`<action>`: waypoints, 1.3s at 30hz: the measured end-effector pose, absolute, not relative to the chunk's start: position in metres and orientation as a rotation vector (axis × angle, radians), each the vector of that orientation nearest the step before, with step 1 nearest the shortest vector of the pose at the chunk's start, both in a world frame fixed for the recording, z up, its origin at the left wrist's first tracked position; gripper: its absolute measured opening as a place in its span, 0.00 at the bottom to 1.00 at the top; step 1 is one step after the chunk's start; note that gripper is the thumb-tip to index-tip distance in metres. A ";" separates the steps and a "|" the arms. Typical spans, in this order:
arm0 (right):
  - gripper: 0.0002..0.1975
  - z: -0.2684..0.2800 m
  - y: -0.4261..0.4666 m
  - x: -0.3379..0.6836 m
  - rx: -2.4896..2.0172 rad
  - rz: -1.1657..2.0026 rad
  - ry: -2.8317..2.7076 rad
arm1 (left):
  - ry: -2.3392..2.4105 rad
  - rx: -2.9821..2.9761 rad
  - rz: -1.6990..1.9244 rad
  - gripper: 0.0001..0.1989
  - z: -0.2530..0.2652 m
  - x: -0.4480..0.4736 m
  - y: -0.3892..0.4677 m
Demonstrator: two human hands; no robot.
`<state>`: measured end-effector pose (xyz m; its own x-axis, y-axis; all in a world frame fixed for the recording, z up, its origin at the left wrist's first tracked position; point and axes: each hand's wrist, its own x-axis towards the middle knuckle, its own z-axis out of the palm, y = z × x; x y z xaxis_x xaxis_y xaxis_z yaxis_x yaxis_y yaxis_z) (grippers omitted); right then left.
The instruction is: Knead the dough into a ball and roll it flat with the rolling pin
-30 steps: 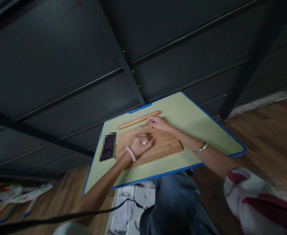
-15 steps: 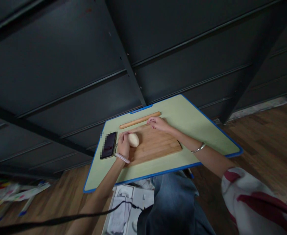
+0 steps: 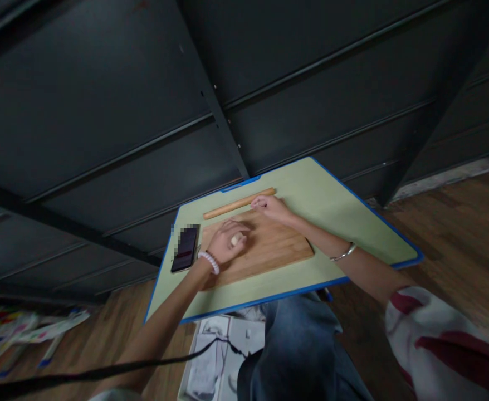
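A pale lump of dough lies on the wooden cutting board, mostly covered by my left hand. The fingers of that hand are curled over the dough, and a small part of it shows by the thumb. Over the board's far edge, my right hand is closed with its fingers curled in. Anything inside it is hidden. Just beyond the right hand, a wooden rolling pin lies along the far side of the board.
The board rests on a small pale green table with a blue rim. Left of the board lies a phone. Dark metal panels rise behind the table. Below its near edge stands a white box with a black cable crossing it.
My left hand has moved from the dough's left side to over it, closing around it. My right hand has stayed closed in nearly the same spot.
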<state>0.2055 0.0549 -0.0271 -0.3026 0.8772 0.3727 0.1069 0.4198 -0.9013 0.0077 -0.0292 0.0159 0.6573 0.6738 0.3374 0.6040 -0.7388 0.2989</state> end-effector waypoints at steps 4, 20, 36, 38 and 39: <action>0.11 -0.028 0.056 0.207 -0.907 0.948 -1.686 | 1.047 2.714 0.617 0.05 0.013 0.022 -0.040; 0.11 -0.018 0.043 0.211 -0.773 0.972 -1.687 | 1.618 2.103 1.204 0.19 -0.005 0.033 -0.023; 0.05 -0.023 0.047 0.208 -0.774 1.055 -1.678 | 1.399 2.786 0.573 0.15 0.011 -0.006 -0.053; 0.05 -0.023 0.048 0.208 -0.782 1.061 -1.686 | 1.334 2.857 0.619 0.15 0.009 0.002 -0.059; 0.04 -0.023 0.048 0.208 -0.782 1.064 -1.693 | 1.280 2.880 0.619 0.16 0.009 0.005 -0.062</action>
